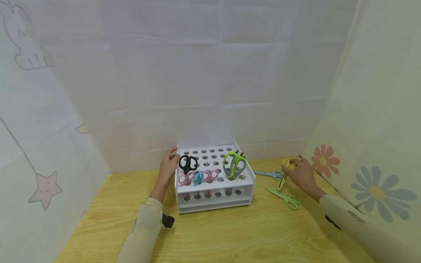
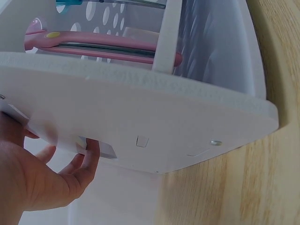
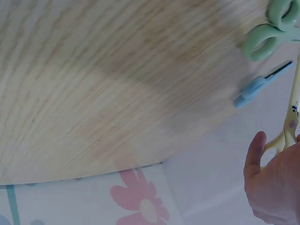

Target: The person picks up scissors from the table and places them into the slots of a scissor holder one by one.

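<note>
My left hand is at the left side panel of a white rack. In the left wrist view its fingers curl at a slot in that panel, holding the rack. Yellow scissors are pinched by the handles in my right hand, blades pointing down in the head view. Near them, blue scissors and light green scissors lie on the table. Standing in the rack's holes are black scissors, two pink-handled pairs, a teal pair and larger green-and-grey scissors.
The wooden table ends at a pale back wall. A side wall with printed flowers stands close to my right arm. On the left is another wall with a printed star.
</note>
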{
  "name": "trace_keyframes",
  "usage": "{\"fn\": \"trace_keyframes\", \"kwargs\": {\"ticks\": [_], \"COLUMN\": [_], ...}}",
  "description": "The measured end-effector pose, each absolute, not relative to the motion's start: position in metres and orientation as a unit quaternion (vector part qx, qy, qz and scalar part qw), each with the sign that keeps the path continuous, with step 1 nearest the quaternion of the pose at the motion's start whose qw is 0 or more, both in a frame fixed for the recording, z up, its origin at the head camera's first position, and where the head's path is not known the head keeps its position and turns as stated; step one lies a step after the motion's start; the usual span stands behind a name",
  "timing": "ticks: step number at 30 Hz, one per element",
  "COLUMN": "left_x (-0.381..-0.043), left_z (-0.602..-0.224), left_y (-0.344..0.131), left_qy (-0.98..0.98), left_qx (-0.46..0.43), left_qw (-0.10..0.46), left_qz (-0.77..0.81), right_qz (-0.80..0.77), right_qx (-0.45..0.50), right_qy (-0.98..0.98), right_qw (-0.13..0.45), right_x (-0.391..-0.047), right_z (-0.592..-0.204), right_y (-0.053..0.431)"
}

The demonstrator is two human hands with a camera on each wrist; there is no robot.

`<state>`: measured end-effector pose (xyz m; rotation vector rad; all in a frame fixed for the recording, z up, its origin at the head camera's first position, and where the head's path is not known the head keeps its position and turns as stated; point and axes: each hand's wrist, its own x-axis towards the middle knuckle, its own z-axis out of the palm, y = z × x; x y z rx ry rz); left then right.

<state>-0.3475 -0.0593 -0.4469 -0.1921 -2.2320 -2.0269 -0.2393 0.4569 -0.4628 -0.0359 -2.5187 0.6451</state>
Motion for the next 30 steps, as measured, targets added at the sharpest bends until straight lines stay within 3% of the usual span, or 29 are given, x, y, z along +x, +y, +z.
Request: {"fn": "trace_keyframes", "kwargs": {"ticks": [18, 30], "left_x": [-0.349, -0.348], "left_z": [-0.448, -0.448], "left_y": [-0.058, -0.059], "left_qy": [-0.740, -0.741], "left_qx": [-0.064, -0.059], "left_qw": [0.060, 0.063], "left_qz": [-0.667, -0.666], "right_qz": [0.299, 0.328], "right_qx": [0.046, 0.181], "right_qy": [-0.888, -0.806], "right_qw": [0.346, 0.459], "right_x": [-0.220, -0.189], "right_z": [-0.417, -0.364], "right_y": [0.407, 0.353]}}
